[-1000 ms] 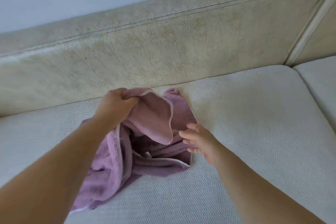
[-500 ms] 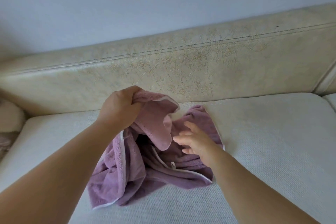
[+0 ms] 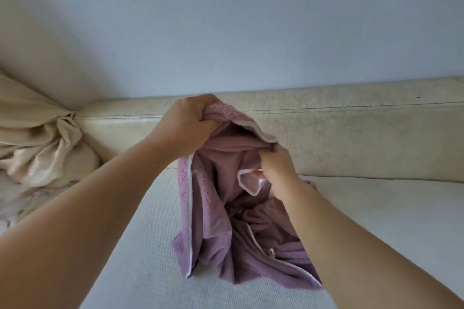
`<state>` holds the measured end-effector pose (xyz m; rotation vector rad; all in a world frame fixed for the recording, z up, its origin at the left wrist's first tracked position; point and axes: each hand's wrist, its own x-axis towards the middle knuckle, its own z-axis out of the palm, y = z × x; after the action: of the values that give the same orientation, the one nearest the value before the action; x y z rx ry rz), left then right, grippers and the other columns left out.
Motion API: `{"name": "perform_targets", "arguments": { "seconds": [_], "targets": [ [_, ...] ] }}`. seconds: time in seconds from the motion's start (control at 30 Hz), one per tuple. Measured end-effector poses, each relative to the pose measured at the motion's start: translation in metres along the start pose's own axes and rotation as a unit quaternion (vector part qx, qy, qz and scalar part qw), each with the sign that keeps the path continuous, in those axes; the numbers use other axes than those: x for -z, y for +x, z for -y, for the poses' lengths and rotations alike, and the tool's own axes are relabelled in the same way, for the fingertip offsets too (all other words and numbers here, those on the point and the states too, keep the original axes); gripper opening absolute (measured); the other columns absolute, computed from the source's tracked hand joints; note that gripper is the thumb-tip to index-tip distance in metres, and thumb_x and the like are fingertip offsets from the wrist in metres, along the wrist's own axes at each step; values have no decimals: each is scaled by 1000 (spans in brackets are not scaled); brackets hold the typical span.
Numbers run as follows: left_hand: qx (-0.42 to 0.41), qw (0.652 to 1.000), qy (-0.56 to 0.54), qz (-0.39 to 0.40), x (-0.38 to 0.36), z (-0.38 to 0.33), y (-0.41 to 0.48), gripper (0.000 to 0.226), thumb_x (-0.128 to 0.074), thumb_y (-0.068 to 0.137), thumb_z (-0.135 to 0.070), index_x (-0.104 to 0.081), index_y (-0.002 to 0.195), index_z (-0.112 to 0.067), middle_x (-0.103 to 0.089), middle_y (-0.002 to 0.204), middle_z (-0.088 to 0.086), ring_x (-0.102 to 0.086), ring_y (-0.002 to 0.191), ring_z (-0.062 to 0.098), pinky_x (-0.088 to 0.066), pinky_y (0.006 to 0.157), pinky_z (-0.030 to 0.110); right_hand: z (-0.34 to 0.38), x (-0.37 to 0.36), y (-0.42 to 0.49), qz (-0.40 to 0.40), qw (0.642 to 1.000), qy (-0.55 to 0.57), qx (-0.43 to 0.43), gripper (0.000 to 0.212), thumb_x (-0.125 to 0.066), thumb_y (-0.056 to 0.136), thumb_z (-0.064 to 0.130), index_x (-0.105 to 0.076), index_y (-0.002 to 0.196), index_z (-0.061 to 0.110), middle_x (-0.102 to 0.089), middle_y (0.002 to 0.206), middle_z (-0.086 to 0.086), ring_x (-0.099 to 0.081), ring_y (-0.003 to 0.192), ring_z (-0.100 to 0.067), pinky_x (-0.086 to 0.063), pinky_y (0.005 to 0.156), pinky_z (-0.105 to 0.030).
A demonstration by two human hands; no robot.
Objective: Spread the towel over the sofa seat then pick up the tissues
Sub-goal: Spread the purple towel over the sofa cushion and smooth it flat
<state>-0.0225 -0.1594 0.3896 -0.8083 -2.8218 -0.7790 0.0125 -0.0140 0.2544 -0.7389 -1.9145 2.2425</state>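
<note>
A purple towel (image 3: 216, 228) with a white edge hangs bunched above the pale sofa seat (image 3: 140, 258), its lower folds lying on the cushion. My left hand (image 3: 187, 128) grips the towel's top edge, raised in front of the backrest. My right hand (image 3: 275, 165) pinches another fold of the towel a little lower and to the right. No tissues are in view.
The cream sofa backrest (image 3: 351, 138) runs across behind the towel. A bunched beige curtain or cloth (image 3: 42, 143) lies at the left end of the sofa. A plain wall (image 3: 226, 20) fills the upper half.
My left hand has lifted the towel higher. My right hand, open beside the towel before, has taken hold of a fold. The view has tilted upward.
</note>
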Motion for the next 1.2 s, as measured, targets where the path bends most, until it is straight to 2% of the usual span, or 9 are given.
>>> {"name": "perform_targets", "arguments": {
  "seconds": [0.1,0.23,0.37,0.5,0.6,0.67,0.77,0.97,1.2],
  "targets": [
    [32,999,33,2,20,14,-9,4,-59,88,-23,-62,87,-20,-61,71,-2,-55,68,17,-42,58,21,46,13,2,-54,990,116,60,24,-42,91,6,-61,94,20,-67,103,-11,-69,83,-25,-61,68,-38],
    [75,996,46,-11,31,25,-18,5,-57,87,-16,-56,84,-20,-58,68,3,-54,65,25,-42,58,31,86,11,-6,-68,980,31,183,27,-41,91,8,-59,78,24,-65,85,-3,-67,85,-24,-56,85,-46],
    [116,993,2,12,25,19,-24,23,-51,78,-1,-56,86,-22,-55,69,-3,-52,63,17,-39,51,25,94,4,-22,-18,983,-18,184,24,-42,92,9,-58,80,23,-62,81,-2,-62,80,-23,-54,80,-38],
    [113,977,18,181,2,11,-38,24,-51,75,1,-59,87,-18,-56,73,-2,-53,70,17,-41,58,24,79,17,-32,-17,986,-66,151,23,-43,93,10,-58,83,23,-61,81,-3,-57,74,-19,-53,73,-35],
    [93,913,74,391,-37,12,-66,23,-53,80,-6,-60,96,-20,-61,83,-2,-56,80,15,-47,71,25,29,44,-40,20,986,-152,58,18,-47,90,3,-61,87,15,-61,81,-6,-57,67,-15,-49,48,-16],
    [79,859,101,496,-77,16,-94,25,-54,83,-12,-60,106,-22,-61,91,-1,-56,86,17,-47,77,29,-23,70,-42,91,944,-315,-34,22,-52,81,1,-60,71,18,-61,72,-4,-58,65,-17,-53,52,-24],
    [61,805,127,576,-138,18,-136,24,-54,84,-15,-59,108,-21,-54,93,-2,-53,87,22,-43,77,33,-96,101,-54,195,827,-505,-152,24,-50,80,2,-54,67,22,-53,64,1,-57,74,-18,-45,59,-26],
    [58,743,86,661,-228,15,-166,23,-46,82,-11,-59,99,-15,-60,92,10,-53,78,24,-50,73,39,-172,130,-61,201,804,-530,-181,26,-47,83,23,-68,97,17,-67,106,-9,-64,93,-25,-52,84,-31],
    [76,688,37,720,-274,6,-163,27,-51,91,-16,-58,116,-10,-48,80,1,-58,88,26,-52,85,39,-205,148,-41,269,720,-605,-207,25,-49,85,5,-67,102,1,-69,103,-15,-56,80,-21,-47,72,-29]
  ]
}}
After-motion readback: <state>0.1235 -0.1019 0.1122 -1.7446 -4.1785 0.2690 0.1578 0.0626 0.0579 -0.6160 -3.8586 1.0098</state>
